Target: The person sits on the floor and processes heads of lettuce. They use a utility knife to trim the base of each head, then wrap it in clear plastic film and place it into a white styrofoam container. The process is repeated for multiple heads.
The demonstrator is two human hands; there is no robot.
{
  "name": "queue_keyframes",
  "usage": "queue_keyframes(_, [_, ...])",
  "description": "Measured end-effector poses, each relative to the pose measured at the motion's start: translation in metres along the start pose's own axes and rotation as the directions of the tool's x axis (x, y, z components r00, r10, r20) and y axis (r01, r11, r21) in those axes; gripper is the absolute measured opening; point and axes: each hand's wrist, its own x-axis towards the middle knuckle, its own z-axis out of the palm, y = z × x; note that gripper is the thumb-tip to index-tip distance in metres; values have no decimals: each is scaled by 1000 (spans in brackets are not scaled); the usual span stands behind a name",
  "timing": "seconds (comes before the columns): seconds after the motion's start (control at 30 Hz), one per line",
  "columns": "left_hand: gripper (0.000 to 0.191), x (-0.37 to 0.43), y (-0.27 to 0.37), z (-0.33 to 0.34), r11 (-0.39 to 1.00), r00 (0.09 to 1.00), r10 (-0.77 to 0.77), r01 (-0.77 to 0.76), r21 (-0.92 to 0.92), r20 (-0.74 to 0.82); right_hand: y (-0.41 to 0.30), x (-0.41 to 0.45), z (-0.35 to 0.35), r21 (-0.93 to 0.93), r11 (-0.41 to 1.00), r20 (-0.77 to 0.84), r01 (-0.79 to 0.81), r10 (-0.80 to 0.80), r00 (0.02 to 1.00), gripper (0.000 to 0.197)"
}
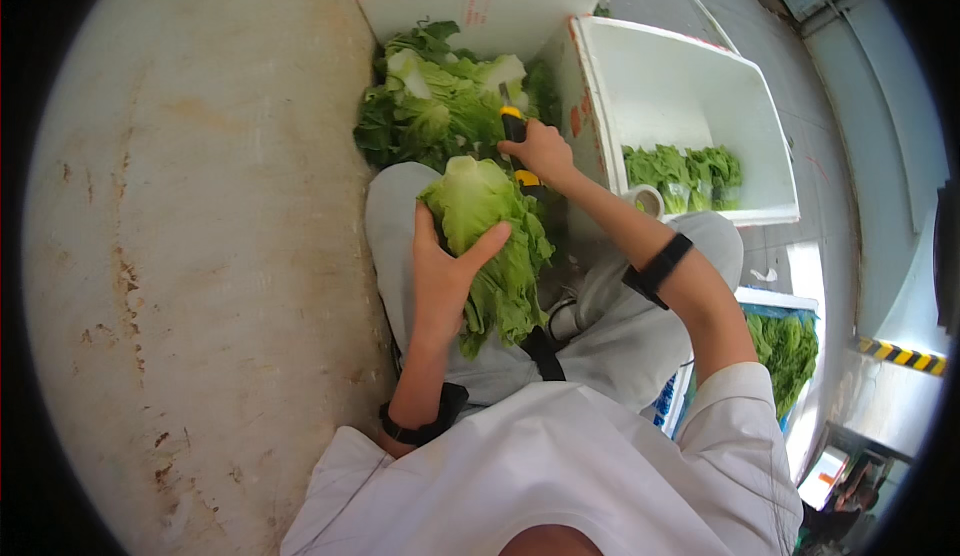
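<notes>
My left hand (448,274) grips a head of leafy lettuce (491,203) above my lap, thumb across the leaves. The lettuce's pale stem end points away from me and its loose leaves hang towards my body. In my right hand (541,152) is a knife (513,124) with a black and yellow handle. Its short blade points away from me, apart from the held lettuce. Just beyond both hands lies a pile of loose green leaves and pale stem pieces (442,102), against a white foam box (480,12).
To the right, a tilted white foam box (667,68) holds several wrapped bunches of greens (686,173). A roll of tape (645,201) sits by its near corner. More greens (786,353) fill a blue-lined box at my right side. A stained pale wall or panel (225,218) stands close on my left.
</notes>
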Motion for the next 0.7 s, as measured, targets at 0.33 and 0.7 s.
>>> queue_keyframes(0.33, [66, 6, 10, -21, 997, 990, -11, 1, -76, -137, -69, 71, -1, -20, 995, -92, 100, -102, 991, 51])
queue_keyframes(0.7, [46, 20, -19, -24, 746, 911, -401, 385, -543, 96, 82, -92, -143, 4, 957, -159, 291, -287, 945, 22])
